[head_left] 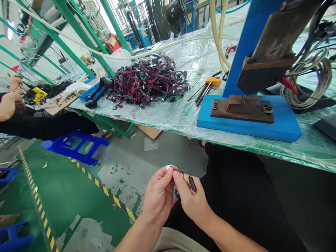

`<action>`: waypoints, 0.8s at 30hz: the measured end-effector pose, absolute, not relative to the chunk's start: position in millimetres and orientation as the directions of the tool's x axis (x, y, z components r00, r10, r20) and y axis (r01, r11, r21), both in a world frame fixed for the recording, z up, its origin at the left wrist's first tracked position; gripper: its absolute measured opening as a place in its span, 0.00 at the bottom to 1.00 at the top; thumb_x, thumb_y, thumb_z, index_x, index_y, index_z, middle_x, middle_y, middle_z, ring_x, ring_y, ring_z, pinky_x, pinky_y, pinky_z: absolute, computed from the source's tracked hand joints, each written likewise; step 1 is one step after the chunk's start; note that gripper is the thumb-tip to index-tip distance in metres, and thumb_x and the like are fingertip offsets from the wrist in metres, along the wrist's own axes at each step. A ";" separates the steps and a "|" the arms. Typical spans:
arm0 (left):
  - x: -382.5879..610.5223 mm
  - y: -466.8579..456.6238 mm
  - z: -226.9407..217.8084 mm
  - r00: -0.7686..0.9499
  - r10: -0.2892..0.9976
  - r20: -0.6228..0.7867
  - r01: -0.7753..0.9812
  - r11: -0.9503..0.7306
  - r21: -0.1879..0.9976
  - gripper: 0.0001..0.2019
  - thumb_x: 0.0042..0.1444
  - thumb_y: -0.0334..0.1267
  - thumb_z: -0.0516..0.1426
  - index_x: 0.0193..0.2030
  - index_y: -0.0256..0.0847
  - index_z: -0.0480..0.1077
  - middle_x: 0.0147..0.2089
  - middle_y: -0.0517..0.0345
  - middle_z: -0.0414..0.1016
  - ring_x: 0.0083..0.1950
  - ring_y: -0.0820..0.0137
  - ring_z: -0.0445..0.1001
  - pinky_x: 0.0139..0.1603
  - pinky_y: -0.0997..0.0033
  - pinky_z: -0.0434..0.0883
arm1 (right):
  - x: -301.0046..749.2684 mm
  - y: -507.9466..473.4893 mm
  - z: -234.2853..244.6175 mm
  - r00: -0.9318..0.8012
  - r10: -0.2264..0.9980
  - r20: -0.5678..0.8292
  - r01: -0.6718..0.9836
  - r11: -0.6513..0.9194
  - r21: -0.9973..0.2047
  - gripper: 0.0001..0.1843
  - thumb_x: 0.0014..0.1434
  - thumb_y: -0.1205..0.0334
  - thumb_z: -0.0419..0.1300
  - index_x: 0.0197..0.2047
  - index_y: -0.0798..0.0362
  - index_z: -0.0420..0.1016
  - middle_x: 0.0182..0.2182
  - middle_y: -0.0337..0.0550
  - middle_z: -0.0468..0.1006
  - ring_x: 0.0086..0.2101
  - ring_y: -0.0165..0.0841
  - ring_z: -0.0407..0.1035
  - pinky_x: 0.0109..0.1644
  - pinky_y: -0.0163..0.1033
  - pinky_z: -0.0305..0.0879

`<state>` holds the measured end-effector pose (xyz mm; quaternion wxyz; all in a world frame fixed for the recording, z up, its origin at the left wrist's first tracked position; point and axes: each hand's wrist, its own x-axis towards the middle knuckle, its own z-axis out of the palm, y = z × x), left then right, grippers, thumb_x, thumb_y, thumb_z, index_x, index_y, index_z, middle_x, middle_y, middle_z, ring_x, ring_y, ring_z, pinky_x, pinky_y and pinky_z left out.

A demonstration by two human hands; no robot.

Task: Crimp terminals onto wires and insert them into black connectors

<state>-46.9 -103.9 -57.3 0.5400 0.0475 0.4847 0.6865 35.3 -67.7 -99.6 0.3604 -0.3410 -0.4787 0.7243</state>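
Both my hands meet low in front of me, over my lap and below the table edge. My left hand (159,196) is closed in a pinch, with a small white piece (168,167) at its fingertips. My right hand (191,203) is also closed and grips a small black connector (192,183) with thin wires, a red wire trailing down between the hands. The fingertips of the two hands touch.
A heap of red, green and black wire harnesses (149,80) lies on the plastic-covered table (168,115). A blue press (249,112) stands at the right, an orange tool (213,81) beside it. Another person's arm (10,101) shows at far left, near a blue stool (76,145).
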 end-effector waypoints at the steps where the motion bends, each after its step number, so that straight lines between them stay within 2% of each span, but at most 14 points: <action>1: -46.9 -103.5 -55.5 -0.412 0.784 -0.464 -0.704 0.050 0.709 0.11 0.49 0.36 0.71 0.35 0.33 0.78 0.33 0.56 0.75 0.33 0.74 0.72 0.37 0.78 0.72 | 35.4 -68.5 -98.8 -0.500 0.860 -0.104 -0.202 -0.233 -0.951 0.25 0.64 0.47 0.55 0.20 0.50 0.56 0.19 0.33 0.56 0.23 0.28 0.51 0.28 0.38 0.51; 7: -48.9 -104.7 -52.4 -0.402 0.765 -0.504 -0.755 0.035 0.655 0.12 0.45 0.34 0.73 0.35 0.32 0.78 0.33 0.56 0.76 0.32 0.76 0.72 0.37 0.79 0.73 | 33.1 -73.5 -100.3 -0.471 0.878 0.089 -0.224 -0.021 -0.974 0.21 0.65 0.54 0.55 0.21 0.50 0.61 0.18 0.35 0.61 0.22 0.29 0.55 0.28 0.38 0.53; 16: -49.8 -106.0 -58.5 -0.387 0.762 -0.520 -0.797 0.008 0.604 0.13 0.44 0.33 0.74 0.36 0.35 0.79 0.36 0.57 0.78 0.34 0.77 0.75 0.38 0.82 0.75 | 32.9 -70.9 -98.2 -0.504 0.841 0.196 -0.200 0.106 -0.974 0.23 0.68 0.62 0.50 0.21 0.51 0.54 0.17 0.31 0.55 0.20 0.26 0.51 0.27 0.37 0.50; 21: -50.4 -109.0 -55.1 -0.373 0.785 -0.495 -0.750 0.059 0.658 0.10 0.51 0.36 0.71 0.37 0.32 0.79 0.31 0.54 0.78 0.31 0.75 0.74 0.35 0.79 0.74 | 32.4 -79.5 -101.4 -0.456 0.876 0.159 -0.203 0.072 -0.977 0.22 0.69 0.57 0.49 0.22 0.50 0.58 0.20 0.34 0.59 0.23 0.28 0.55 0.29 0.37 0.54; 24: -49.2 -116.2 -48.4 -0.442 0.796 -0.414 -0.617 0.065 0.784 0.09 0.54 0.37 0.69 0.38 0.34 0.79 0.36 0.52 0.79 0.37 0.71 0.75 0.40 0.76 0.75 | 36.4 -81.3 -98.4 -0.439 0.892 0.109 -0.210 0.016 -0.978 0.24 0.70 0.52 0.49 0.22 0.50 0.57 0.20 0.34 0.58 0.23 0.28 0.54 0.27 0.36 0.55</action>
